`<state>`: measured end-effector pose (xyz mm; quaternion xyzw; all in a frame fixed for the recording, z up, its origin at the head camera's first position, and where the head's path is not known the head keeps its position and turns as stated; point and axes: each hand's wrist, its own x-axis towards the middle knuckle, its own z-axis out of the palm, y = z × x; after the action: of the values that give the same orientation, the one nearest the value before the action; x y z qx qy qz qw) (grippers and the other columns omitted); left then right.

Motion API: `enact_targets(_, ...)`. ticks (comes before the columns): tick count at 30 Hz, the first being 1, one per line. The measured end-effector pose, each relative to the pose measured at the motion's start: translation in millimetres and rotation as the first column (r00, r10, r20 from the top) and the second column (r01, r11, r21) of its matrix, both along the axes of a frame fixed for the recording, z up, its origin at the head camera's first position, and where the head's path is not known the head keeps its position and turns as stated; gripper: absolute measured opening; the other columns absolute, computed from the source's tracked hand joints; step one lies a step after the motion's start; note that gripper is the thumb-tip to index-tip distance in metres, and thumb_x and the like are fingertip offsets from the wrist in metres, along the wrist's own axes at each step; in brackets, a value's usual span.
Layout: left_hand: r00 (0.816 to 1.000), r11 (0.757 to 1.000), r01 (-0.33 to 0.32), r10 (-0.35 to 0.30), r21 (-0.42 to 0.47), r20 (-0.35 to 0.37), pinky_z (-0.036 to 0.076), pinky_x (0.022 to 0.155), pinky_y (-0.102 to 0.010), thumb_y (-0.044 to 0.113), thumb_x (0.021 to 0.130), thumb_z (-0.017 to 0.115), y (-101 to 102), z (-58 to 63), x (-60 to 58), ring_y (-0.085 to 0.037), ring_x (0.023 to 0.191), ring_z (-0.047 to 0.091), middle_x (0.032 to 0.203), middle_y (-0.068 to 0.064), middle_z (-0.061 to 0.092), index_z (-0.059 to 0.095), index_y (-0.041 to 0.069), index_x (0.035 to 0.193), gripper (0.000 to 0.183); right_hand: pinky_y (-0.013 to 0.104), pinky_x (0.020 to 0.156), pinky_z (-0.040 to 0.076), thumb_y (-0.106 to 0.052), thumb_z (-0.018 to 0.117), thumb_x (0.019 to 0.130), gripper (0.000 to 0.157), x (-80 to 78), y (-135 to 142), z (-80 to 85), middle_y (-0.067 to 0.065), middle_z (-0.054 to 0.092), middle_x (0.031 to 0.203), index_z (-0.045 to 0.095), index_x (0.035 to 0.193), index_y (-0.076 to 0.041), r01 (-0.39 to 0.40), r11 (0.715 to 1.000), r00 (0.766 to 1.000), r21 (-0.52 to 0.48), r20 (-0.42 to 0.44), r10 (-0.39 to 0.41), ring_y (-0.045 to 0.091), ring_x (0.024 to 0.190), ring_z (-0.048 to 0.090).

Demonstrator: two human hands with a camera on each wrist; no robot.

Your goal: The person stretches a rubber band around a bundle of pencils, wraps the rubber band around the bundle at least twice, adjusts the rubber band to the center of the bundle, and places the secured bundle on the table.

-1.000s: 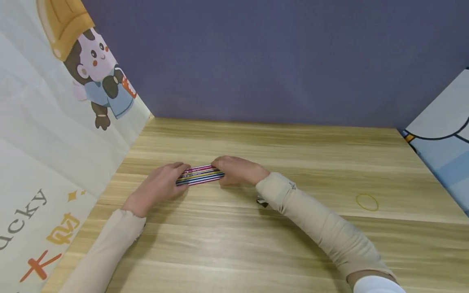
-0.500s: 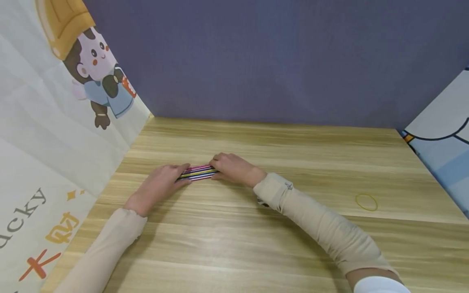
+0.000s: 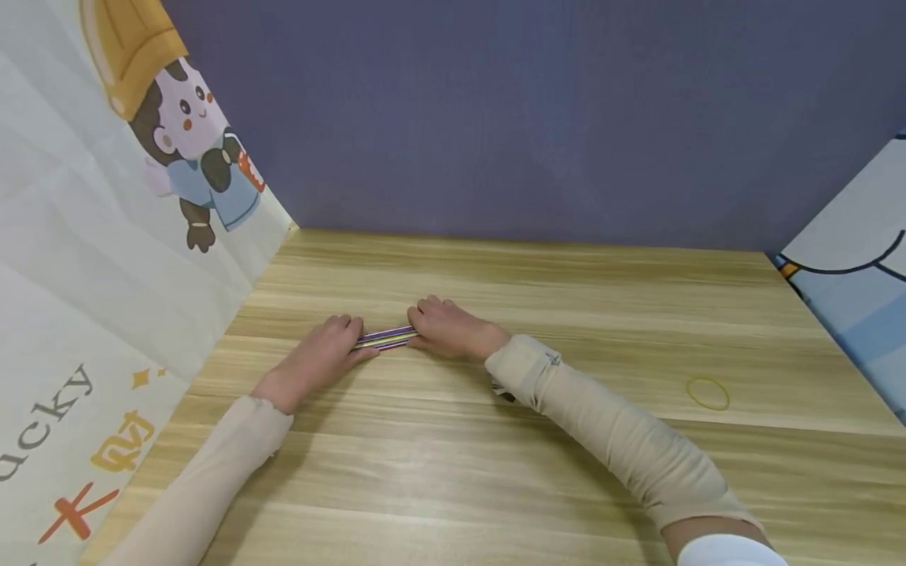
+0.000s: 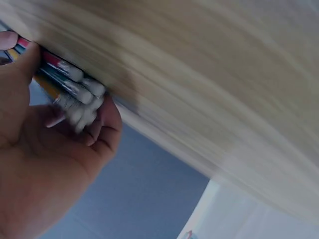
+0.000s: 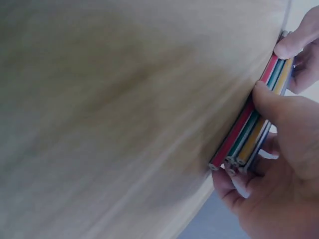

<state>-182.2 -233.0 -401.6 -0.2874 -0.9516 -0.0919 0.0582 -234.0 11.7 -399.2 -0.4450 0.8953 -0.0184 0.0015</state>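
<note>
Several striped-looking pencils (image 3: 385, 338) form a bundle lying sideways, low over the wooden table. My left hand (image 3: 318, 362) grips their left end, thumb on the near side. At the other end, my right hand (image 3: 453, 328) holds the bundle with fingers curled round it. Whitish eraser tips show beside the left fingers (image 4: 110, 122) in the left wrist view. From the right wrist, red, green and yellow pencils (image 5: 242, 127) appear side by side, with their plain ends near the right fingers (image 5: 227, 191). Parts of the bundle are hidden inside both hands.
A thin yellow rubber band (image 3: 711, 409) lies on the table (image 3: 453, 472) to the right, beyond the right forearm. A dark blue-grey panel (image 3: 495, 118) rises at the back. Printed white cloth (image 3: 106, 275) borders the left side, and another printed panel (image 3: 863, 299) the right.
Both hands have stayed on the pencils and drawn slightly closer together, the left moving a little right. Less of the bundle shows between them, and it looks narrower. The rubber band has stayed put.
</note>
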Motion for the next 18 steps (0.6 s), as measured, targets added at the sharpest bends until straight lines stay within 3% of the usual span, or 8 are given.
enact_targets(4, 0.999, 0.998, 0.015, -0.017, -0.060, -0.038, 0.045, 0.054, -0.034, 0.026, 0.096, 0.069, 6, 2.3, 5.8, -0.020, 0.066, 0.046, 0.077, -0.007, 0.051, 0.059, -0.003, 0.095, 0.031, 0.034, 0.073, 0.048, -0.042, 0.052, 0.103, 0.036, 7.2, 0, 2.0, 0.006, 0.057, 0.099, 0.055, 0.111, -0.007, 0.018, 0.998, 0.999, 0.056, -0.027, -0.017, 0.021, 0.091, 0.052)
enact_targets(9, 0.994, 0.996, 0.054, -0.060, -0.073, -0.089, 0.045, 0.052, -0.033, 0.023, 0.095, 0.069, 14, 3.2, 9.7, -0.019, 0.062, 0.047, 0.073, -0.006, 0.051, 0.057, -0.001, 0.092, 0.027, 0.033, 0.075, 0.051, -0.041, 0.052, 0.104, 0.038, 15.2, 4, 2.4, 0.007, 0.058, 0.104, 0.056, 0.115, -0.005, 0.023, 0.997, 0.997, 0.079, -0.069, -0.018, 0.021, 0.095, 0.053)
enact_targets(16, 0.983, 0.994, 0.091, -0.100, -0.066, -0.155, 0.053, 0.056, -0.042, 0.022, 0.092, 0.074, 24, -3.0, 9.8, -0.023, 0.062, 0.058, 0.072, -0.007, 0.059, 0.056, 0.002, 0.088, 0.028, 0.036, 0.074, 0.054, -0.030, 0.052, 0.105, 0.029, 26.2, 16, -1.3, 0.009, 0.064, 0.104, 0.056, 0.116, -0.004, -0.008, 0.996, 0.979, 0.087, -0.200, 0.025, 0.024, 0.093, 0.058)
enact_targets(18, 0.978, 0.991, 0.103, -0.116, -0.082, -0.171, 0.053, 0.057, -0.042, 0.022, 0.092, 0.074, 27, -5.5, 10.9, -0.023, 0.063, 0.057, 0.072, -0.007, 0.058, 0.056, 0.002, 0.087, 0.027, 0.035, 0.075, 0.053, -0.023, 0.051, 0.105, 0.022, 29.5, 20, -1.2, 0.009, 0.063, 0.105, 0.056, 0.116, -0.003, -0.019, 0.995, 0.979, 0.094, -0.201, 0.037, 0.024, 0.094, 0.057)
